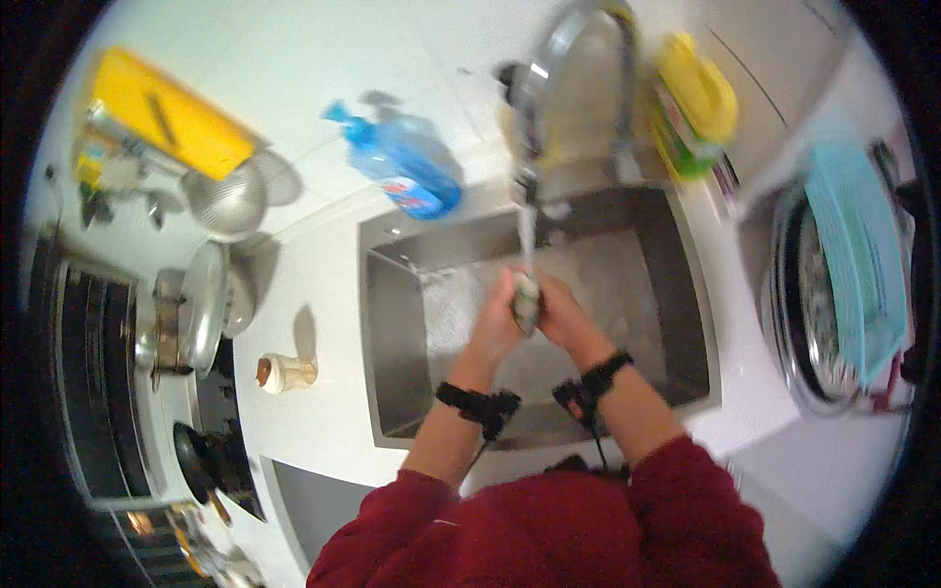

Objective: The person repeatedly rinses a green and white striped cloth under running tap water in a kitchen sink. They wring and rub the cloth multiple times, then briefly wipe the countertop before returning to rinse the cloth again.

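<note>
Over the stainless steel sink [610, 294], my left hand [498, 316] and my right hand [564, 312] hold one small pale object with dark green markings [526, 303] between them. The object is blurred and partly hidden by my fingers, so I cannot tell its exact kind. A stream of water [527, 235] runs down from the chrome faucet [566, 44] onto the object and my fingers. Black straps with small devices and cables are around both wrists.
A blue pump bottle [408, 173] and a yellow detergent bottle [691, 110] stand behind the sink. On the left counter are a small jar [287, 373], a hanging strainer [228, 202] and a pot [198, 309]. A turquoise-covered round container [856, 257] stands at right.
</note>
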A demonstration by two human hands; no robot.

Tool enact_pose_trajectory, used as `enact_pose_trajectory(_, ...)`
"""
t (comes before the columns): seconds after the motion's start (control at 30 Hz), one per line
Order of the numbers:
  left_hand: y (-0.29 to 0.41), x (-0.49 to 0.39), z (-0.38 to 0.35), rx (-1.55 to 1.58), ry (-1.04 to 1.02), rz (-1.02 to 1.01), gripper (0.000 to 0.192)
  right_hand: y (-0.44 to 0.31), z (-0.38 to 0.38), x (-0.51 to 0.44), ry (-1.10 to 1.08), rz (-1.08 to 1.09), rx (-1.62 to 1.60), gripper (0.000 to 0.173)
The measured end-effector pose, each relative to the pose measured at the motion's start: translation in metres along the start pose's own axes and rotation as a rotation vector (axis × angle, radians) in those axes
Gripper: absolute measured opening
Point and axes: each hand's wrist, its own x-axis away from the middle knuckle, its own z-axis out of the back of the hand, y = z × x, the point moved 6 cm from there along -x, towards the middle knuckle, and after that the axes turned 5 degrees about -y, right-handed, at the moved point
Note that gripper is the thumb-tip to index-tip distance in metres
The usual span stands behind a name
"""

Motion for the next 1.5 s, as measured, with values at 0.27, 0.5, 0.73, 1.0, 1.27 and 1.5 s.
enact_pose_trajectory(0.27,-0.049,0.027,0.073,-0.942,0.136,-0.279,0.046,-0.004,0.041,0.005,0.146,0.197,0.369,0.044)
enact_pose_trajectory(0.5,-0.112,-0.008,0.042,-1.033,-0.074,-0.051,0.063,0.020,-0.001,0.003,0.177,0.067,1.200,0.036)
enact_pose_trajectory(0.73,-0.123,-0.023,0.004,-1.265,-0.085,-0.020,0.059,0.004,-0.012,0.010,0.144,0.013,1.108,0.038)
enact_pose_trajectory(1.0,-0.076,-0.002,0.014,-0.862,-0.036,-0.152,0.026,-0.002,-0.015,0.020,0.130,0.030,1.111,0.040)
enact_pose_trajectory(1.27,-0.073,0.007,-0.010,-0.479,-0.127,0.020,0.033,-0.015,-0.003,0.031,0.156,0.004,1.027,0.042)
enact_pose_trajectory(1.5,-0.064,-0.017,0.051,-0.892,0.184,-0.264,0.070,-0.039,0.003,0.044,0.175,0.018,0.890,0.044)
